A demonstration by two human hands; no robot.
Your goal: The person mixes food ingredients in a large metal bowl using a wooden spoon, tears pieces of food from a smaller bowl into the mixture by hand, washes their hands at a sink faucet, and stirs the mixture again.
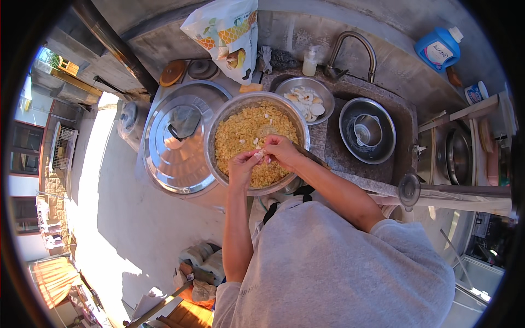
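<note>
Above a large metal basin (210, 162) heaped with a yellow, crumbly grain-like mash (238, 123), my two hands meet fingertip to fingertip. Between them is a small white chunk of food (259, 154), pinched by my left hand (242, 164) and my right hand (283, 151). A few white bits (256, 141) lie scattered on the mash. A utensil with a dark handle (313, 158) rests in the basin and passes beneath my right wrist; its head is partly buried. Behind the basin, a smaller metal bowl (283, 87) holds several white, brown-edged chunks (305, 102).
Left of the basin lies a big domed metal lid (164, 160) with a dark cloth (184, 121) on its handle. A printed plastic bag (227, 41) stands behind. At right, a stone sink (404, 123) with a curved faucet (352, 35) holds a metal basin (346, 143).
</note>
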